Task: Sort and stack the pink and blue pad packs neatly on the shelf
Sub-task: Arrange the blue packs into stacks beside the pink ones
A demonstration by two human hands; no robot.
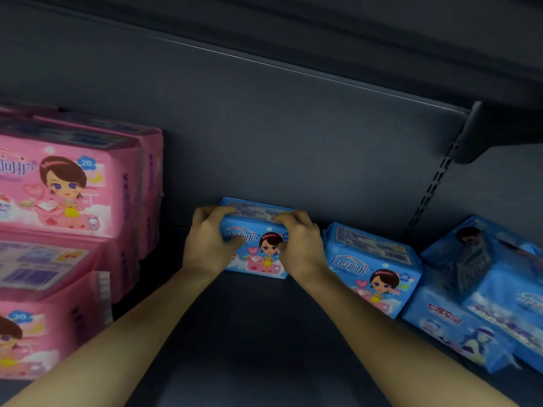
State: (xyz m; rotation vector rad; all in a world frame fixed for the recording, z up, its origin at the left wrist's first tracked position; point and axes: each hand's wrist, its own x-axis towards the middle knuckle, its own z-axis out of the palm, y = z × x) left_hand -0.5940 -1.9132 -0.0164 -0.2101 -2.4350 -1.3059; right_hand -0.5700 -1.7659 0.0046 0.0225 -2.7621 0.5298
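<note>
Dark shelf (pixel 264 333): pink stack (pixel 67 201) on the left, blue heap (pixel 484 304) on the right, and the held blue pack (pixel 258 245) between them, in both my hands.
The pink stack fills the left side. The tumbled blue heap crowds the right edge, with a leaning blue pack (pixel 373 268) just beside it. I see bare shelf floor open in the middle. The held blue pack, cartoon girl facing me, stands at the back wall (pixel 293 142). My left hand (pixel 205 245) and right hand (pixel 299 245) curl round its ends, fingers over the top edge.
</note>
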